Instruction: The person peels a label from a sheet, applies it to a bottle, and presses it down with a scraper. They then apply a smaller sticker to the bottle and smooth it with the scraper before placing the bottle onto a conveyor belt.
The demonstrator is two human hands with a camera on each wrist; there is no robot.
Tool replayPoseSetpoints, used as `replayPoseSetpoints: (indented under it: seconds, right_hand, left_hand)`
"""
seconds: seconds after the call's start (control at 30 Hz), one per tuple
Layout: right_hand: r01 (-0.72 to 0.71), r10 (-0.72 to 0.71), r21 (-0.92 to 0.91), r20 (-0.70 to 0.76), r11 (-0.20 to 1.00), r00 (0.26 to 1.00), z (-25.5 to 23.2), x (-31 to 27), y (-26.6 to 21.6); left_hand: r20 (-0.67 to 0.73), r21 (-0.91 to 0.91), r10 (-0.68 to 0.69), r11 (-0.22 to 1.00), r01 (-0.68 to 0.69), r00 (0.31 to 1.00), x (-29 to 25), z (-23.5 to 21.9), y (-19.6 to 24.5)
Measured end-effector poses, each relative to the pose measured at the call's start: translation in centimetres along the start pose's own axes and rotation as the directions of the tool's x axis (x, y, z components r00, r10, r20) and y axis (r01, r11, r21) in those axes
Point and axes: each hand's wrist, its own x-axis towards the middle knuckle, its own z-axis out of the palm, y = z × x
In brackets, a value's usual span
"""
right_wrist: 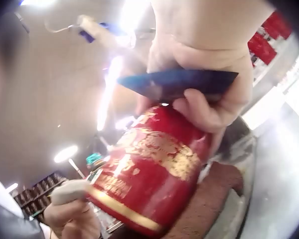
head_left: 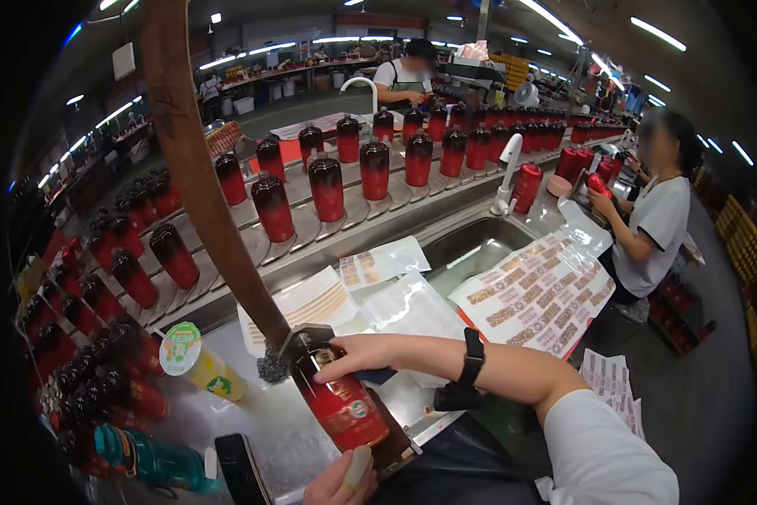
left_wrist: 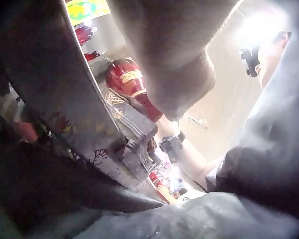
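Note:
In the head view, a glossy red bottle [head_left: 349, 408] with a dark top and gold decals lies tilted on a wooden rest [head_left: 398, 446] at the counter's front edge. My right hand [head_left: 363, 353] grips its upper part, thumb across the front. The right wrist view shows a dark blue flat blade-like piece [right_wrist: 179, 82] held in that hand, over the bottle's side. At the bottle's base, my left hand [head_left: 342, 481] holds the bottom edge with curled fingers, one wearing a pale cover [right_wrist: 72, 190]. The left wrist view catches the bottle [left_wrist: 124, 77] beyond a blurred hand.
Decal sheets [head_left: 534, 290] lie by the sink [head_left: 471, 244]. A drink cup [head_left: 200, 362], teal water bottle [head_left: 155, 459] and phone [head_left: 242, 470] are at left. A wooden post [head_left: 214, 194] rises ahead. Red-black bottles [head_left: 326, 187] line the conveyor; a person [head_left: 652, 210] works at right.

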Motion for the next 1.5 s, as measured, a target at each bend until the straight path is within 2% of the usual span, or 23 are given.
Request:
replayPoseSetpoints:
  seconds: [0.03,0.07,0.1,0.17,0.23,0.3,0.4,0.43,0.5,0.53,0.57,0.63,0.8,0.93,1.0,1.1,1.13,1.17,1.23,1.27,1.37,1.43,1.5]
  right_hand:
    - [0.027,-0.069,-0.227,-0.18,0.974,0.981,1.1,-0.7,-1.2]
    - [-0.201,0.055,-0.44,-0.322,0.875,0.945,2.2,-1.7,-3.5]
    - [-0.204,0.055,-0.43,-0.333,0.879,0.941,1.6,-1.9,-3.6]
    - [-0.053,0.022,-0.304,-0.105,0.951,0.994,0.4,-1.8,-3.1]
    - [-0.095,0.095,-0.001,0.037,0.995,0.995,-1.2,-2.0,-1.8]
    - [-0.089,0.06,0.183,0.159,0.979,0.985,-1.7,-1.2,0.6]
    - [-0.036,0.01,0.311,0.082,0.95,0.997,0.2,-0.1,1.8]
    - [-0.038,0.012,0.314,0.084,0.949,0.996,0.3,0.0,1.8]
    - [-0.047,0.003,-0.215,-0.2,0.976,0.98,1.7,-1.5,-1.5]
    - [-0.194,0.065,-0.368,-0.335,0.91,0.94,2.7,-2.5,-3.3]
    - [-0.193,0.065,-0.362,-0.338,0.912,0.939,2.3,-2.6,-3.2]
    - [0.017,-0.049,-0.207,-0.152,0.978,0.987,0.5,-2.0,-1.7]
    - [-0.054,0.007,0.302,0.157,0.952,0.988,-1.0,-0.2,2.0]
    - [0.009,-0.027,0.286,0.059,0.958,0.998,0.2,0.5,1.9]
    - [0.003,-0.011,-0.053,-0.152,0.999,0.988,1.3,-0.7,-0.8]
    - [-0.056,0.017,-0.201,-0.189,0.978,0.982,1.6,-2.2,-3.3]
    - [-0.006,-0.029,-0.249,-0.136,0.969,0.99,0.7,-1.9,-2.9]
    - [-0.006,-0.029,-0.25,-0.135,0.968,0.99,-0.1,-1.4,-1.8]
    - [-0.057,0.042,0.192,0.078,0.98,0.996,-1.6,-0.8,0.3]
    - [-0.077,0.047,0.274,0.115,0.959,0.992,-1.4,-0.8,0.9]
    - [-0.098,0.032,0.356,0.187,0.929,0.982,-0.9,0.4,2.0]
    - [-0.111,0.048,0.316,0.2,0.942,0.979,-0.8,0.7,1.7]
    - [0.042,-0.033,0.09,-0.093,0.995,0.995,1.2,-0.3,-0.5]
  left_hand:
    - [-0.002,-0.003,0.002,1.0,-0.002,1.0,0.0,0.1,-0.1]
    - [-0.003,-0.007,0.009,1.0,-0.009,1.0,0.2,0.2,-0.1]
    - [0.001,-0.015,0.02,1.0,-0.02,1.0,0.5,0.2,-0.1]
    - [0.013,-0.006,0.028,1.0,-0.028,1.0,0.9,-0.1,-0.2]
    - [0.006,-0.01,0.018,1.0,-0.018,1.0,0.7,-0.2,-0.1]
    - [0.003,-0.018,0.0,1.0,0.0,1.0,0.5,-0.3,0.1]
    - [0.007,-0.019,-0.02,1.0,0.021,1.0,0.9,-0.7,0.2]
    - [0.007,-0.032,-0.024,0.999,0.024,1.0,1.1,-0.7,0.1]
    - [0.009,-0.053,-0.021,0.998,0.021,1.0,1.5,-0.7,0.1]
    - [0.002,-0.055,-0.019,0.998,0.019,1.0,1.7,-0.7,0.1]
    - [-0.004,-0.054,-0.017,0.998,0.017,1.0,1.8,-0.8,0.0]
    - [0.001,-0.054,-0.013,0.998,0.013,1.0,1.4,-0.7,-0.1]
    - [-0.012,-0.086,-0.051,0.995,0.05,0.999,0.9,-0.9,-0.1]
    - [-0.002,-0.061,-0.036,0.998,0.036,0.999,0.7,-0.7,-0.1]
    - [0.005,-0.053,-0.029,0.998,0.029,1.0,0.8,-0.5,-0.2]
    - [0.003,-0.034,-0.026,0.999,0.026,1.0,1.2,-0.7,-0.2]
    - [0.002,-0.045,-0.028,0.999,0.028,1.0,1.2,-0.7,-0.2]
    - [-0.001,-0.056,-0.031,0.998,0.031,1.0,1.1,-0.7,-0.3]
    - [-0.014,-0.061,-0.047,0.997,0.046,0.999,0.9,-0.7,-0.2]
    - [-0.025,-0.069,-0.06,0.996,0.058,0.998,0.8,-0.7,-0.1]
    - [-0.042,-0.067,-0.06,0.996,0.057,0.997,0.4,-0.4,0.0]
    - [-0.039,-0.066,-0.054,0.997,0.051,0.998,0.4,-0.3,-0.1]
    - [-0.034,-0.067,-0.048,0.997,0.046,0.998,0.8,-0.3,-0.2]
